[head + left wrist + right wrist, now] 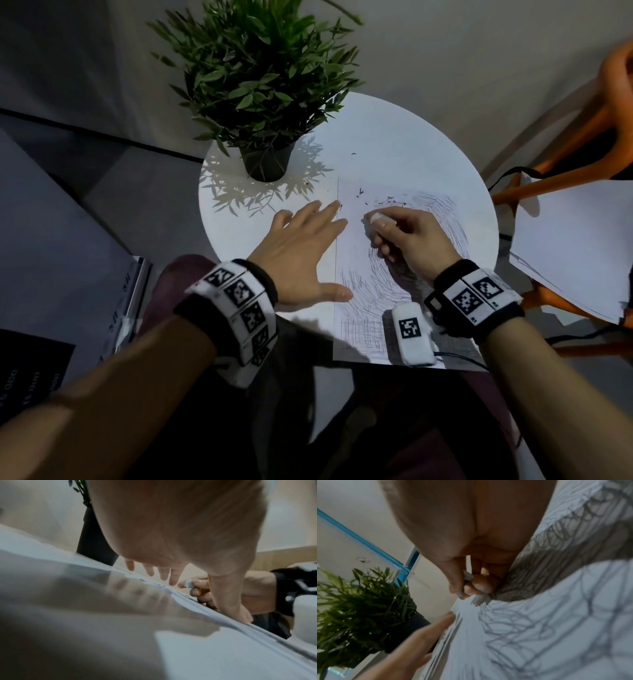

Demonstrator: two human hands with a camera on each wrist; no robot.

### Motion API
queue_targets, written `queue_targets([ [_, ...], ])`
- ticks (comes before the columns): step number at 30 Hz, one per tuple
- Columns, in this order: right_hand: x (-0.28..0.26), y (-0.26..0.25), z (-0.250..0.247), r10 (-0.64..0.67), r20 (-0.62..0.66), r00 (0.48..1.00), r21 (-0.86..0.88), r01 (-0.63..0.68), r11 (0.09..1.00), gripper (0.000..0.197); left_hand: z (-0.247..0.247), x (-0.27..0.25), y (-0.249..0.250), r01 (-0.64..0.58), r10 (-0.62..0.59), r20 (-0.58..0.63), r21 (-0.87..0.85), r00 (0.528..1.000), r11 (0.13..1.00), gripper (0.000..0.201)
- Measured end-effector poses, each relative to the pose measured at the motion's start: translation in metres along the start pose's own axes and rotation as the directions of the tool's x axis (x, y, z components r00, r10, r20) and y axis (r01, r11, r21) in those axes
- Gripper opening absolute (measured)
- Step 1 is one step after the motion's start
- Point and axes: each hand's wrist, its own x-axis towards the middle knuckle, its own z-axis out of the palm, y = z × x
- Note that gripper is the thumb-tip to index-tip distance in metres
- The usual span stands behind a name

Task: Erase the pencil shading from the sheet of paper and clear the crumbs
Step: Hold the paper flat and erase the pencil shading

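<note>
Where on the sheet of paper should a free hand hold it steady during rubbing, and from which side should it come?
Hold the sheet of paper at its bare left margin, coming from the left with flat fingers, as the left hand does. That strip is free of pencil shading, so nothing smears, and it stays apart from the right hand pinching the eraser. A flat sheet suits pressing, probably not a pinching grip.
</note>
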Motion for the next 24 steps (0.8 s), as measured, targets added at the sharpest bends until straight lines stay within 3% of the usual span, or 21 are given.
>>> queue_targets([
  [3, -0.001, -0.001, 0.0, 0.014, -0.021, 1.0, 0.005, -0.014, 1.0, 0.022, -0.001, 0.013, -0.007, -0.051, 0.048, 0.111, 0.021, 0.993, 0.998, 0.115],
  [5, -0.001, -0.002, -0.001, 0.025, -0.009, 1.0, -0.024, -0.025, 0.999, 0.027, 0.001, 0.015, -0.011, -0.062, 0.058, 0.122, 0.024, 0.991, 0.998, 0.116],
  [9, 0.003, -0.001, -0.003, -0.037, 0.042, 0.998, -0.336, 0.05, 0.94, 0.014, 0.006, 0.014, -0.013, -0.07, 0.069, 0.084, 0.008, 0.994, 0.998, 0.115],
  [11, 0.004, -0.006, -0.003, -0.062, 0.103, 0.993, -0.55, 0.109, 0.828, 0.01, 0.008, 0.014, -0.013, -0.066, 0.067, 0.071, -0.007, 0.995, 0.998, 0.116],
  [13, 0.005, -0.012, -0.001, -0.063, 0.194, 0.979, -0.737, 0.188, 0.65, 0.006, 0.01, 0.014, -0.013, -0.067, 0.068, 0.057, -0.02, 0.996, 0.998, 0.116],
  [16, 0.006, -0.018, 0.004, 0.008, 0.266, 0.964, -0.865, 0.235, 0.443, 0.008, 0.013, 0.013, -0.014, -0.082, 0.082, 0.042, -0.011, 0.996, 0.997, 0.115],
  [18, 0.006, -0.02, 0.007, 0.055, 0.279, 0.959, -0.899, 0.241, 0.365, 0.008, 0.015, 0.013, -0.012, -0.073, 0.074, 0.031, -0.023, 0.997, 0.997, 0.115],
  [21, 0.007, -0.024, 0.009, 0.081, 0.355, 0.931, -0.877, 0.302, 0.373, 0.011, 0.019, 0.015, -0.002, -0.022, 0.022, -0.01, -0.056, 1.0, 0.998, 0.118],
  [24, 0.008, -0.027, 0.007, 0.066, 0.377, 0.924, -0.824, 0.301, 0.48, 0.013, 0.021, 0.017, 0.004, 0.014, -0.016, -0.054, -0.037, 0.998, 0.999, 0.12],
])
